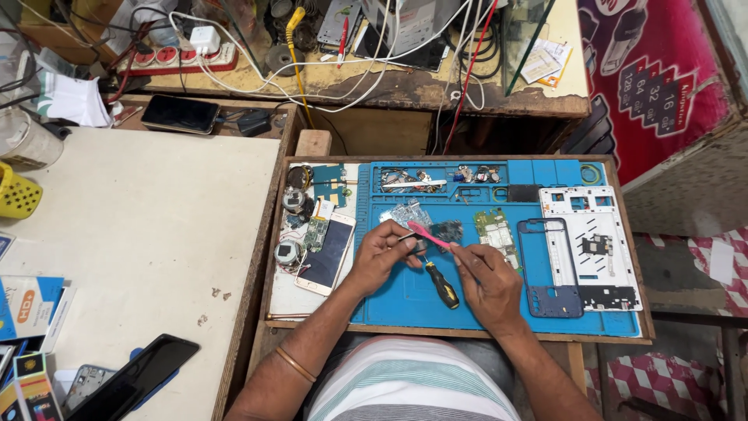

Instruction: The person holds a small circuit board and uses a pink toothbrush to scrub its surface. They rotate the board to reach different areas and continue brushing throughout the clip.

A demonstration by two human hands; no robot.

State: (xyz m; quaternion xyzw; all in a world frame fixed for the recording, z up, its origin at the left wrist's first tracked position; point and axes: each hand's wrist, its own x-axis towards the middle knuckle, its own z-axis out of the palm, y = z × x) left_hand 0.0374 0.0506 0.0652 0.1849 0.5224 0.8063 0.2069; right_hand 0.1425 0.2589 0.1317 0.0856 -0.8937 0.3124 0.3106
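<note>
Small phone part (418,245) pinched in left hand (382,253); pink pry tool (427,234) gripped by right hand (487,281); part likely flicked off blue mat (405,300) if levered hard.

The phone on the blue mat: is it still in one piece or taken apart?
Taken apart: its dark frame, white inner plate and green circuit board lie separately on the blue mat.

Matt blue rubbery mat (483,308) lying in a worn wooden tray (269,257).
Hands are gripping a smooth pink plastic tool (428,235); a glossy black and yellow plastic-handled screwdriver (442,285) is lying beside them. A white plastic phone frame (590,245) is looking matt, a phone (328,254) screen is shining glassily, and the pale table (140,226) top is showing scuffs.
</note>
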